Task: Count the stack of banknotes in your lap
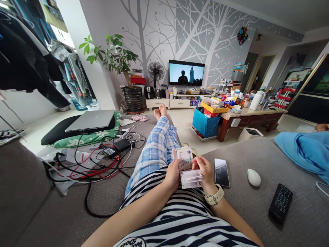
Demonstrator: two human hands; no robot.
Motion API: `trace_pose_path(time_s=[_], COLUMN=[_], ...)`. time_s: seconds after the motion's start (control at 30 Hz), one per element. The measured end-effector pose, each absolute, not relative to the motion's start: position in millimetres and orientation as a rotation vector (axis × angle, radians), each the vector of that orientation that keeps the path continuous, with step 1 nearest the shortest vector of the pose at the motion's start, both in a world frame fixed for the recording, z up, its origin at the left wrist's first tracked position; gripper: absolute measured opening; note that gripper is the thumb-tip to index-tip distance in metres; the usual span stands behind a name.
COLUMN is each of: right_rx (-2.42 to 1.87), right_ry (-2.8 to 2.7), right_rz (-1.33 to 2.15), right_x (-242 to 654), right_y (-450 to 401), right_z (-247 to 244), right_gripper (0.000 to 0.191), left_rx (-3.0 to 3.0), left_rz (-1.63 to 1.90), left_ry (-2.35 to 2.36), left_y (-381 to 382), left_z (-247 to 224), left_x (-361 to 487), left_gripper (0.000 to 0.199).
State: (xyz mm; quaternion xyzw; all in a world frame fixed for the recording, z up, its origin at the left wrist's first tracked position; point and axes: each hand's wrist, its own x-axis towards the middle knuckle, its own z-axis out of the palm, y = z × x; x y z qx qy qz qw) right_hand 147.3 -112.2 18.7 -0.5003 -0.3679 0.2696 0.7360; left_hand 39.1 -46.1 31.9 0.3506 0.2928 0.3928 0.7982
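My left hand [172,174] is closed on a stack of banknotes [185,158] held above my lap, with a 5 showing on the top note. My right hand [205,171] has its fingers bent at the right edge of that stack. Several pale loose notes [190,179] hang fanned out just below the stack, against the palm side of my right hand. A cream watch [215,195] is on my right wrist. The lower tips of my left fingers are hidden behind the notes.
On the sofa [239,212] to the right lie a phone [221,172], a white mouse [254,177] and a black remote [280,203]. Tangled cables [97,164] and a laptop [91,120] are at the left. Another person's blue-clothed leg [304,151] is at far right.
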Motion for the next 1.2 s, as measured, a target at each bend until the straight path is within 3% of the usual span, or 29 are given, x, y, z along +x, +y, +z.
trace_pose_path(time_s=[0.13, 0.3, 0.4, 0.6, 1.07, 1.2], right_rx=[-1.185, -1.129, -0.941, -0.912, -1.136, -1.178], right_ry=[-0.763, -0.804, -0.919, -0.899, -0.612, -0.682], right_rz=[0.570, 0.819, 1.100, 1.188, 0.676, 0.611], right_x=[152.6, 155.4, 150.2, 143.8, 157.0, 157.9], right_y=[-109.0, -115.0, -122.3, -125.5, -104.0, -103.8], right_z=[19.2, 32.0, 43.0, 46.7, 15.1, 10.8], right_gripper=[0.036, 0.065, 0.064, 0.073, 0.037, 0.036], left_rx=[0.783, 0.854, 0.904, 0.901, 0.836, 0.828], left_rz=[0.836, 0.816, 0.795, 0.746, 0.751, 0.766], left_ry=[0.614, 0.628, 0.653, 0.683, 0.642, 0.642], left_y=[-45.6, -48.9, -52.2, -54.7, -52.3, -52.5], left_z=[32.9, 35.7, 37.8, 41.6, 38.6, 37.5], left_x=[38.5, 36.9, 37.0, 36.6, 35.4, 37.1], left_gripper=[0.022, 0.021, 0.021, 0.025, 0.018, 0.015])
